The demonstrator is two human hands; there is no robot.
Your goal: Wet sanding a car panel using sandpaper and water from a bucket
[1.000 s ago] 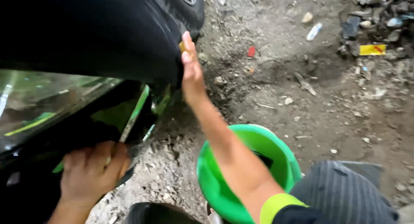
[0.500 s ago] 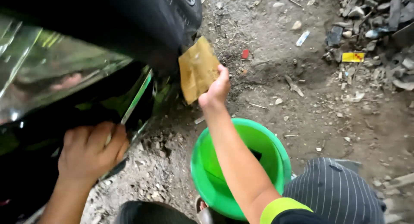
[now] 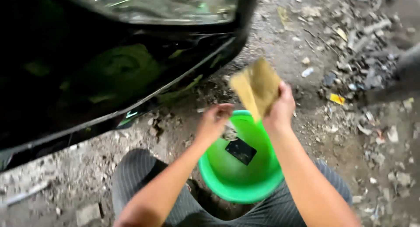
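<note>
The right hand (image 3: 280,108) grips a tan, flat, stiff-looking rectangular pad (image 3: 256,88) (blurred), held above a green bucket (image 3: 239,174). The left hand (image 3: 214,122) hovers beside it, fingers curled; what it holds is unclear.

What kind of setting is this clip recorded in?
Probably an informal outdoor car-washing or repair spot. A glossy black car body stands on bare dirt ground strewn with rubble and litter, and the right hand holds a tan cloth over a green bucket.

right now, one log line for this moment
right hand: holds sponge | left hand: over bucket | car: left
</note>
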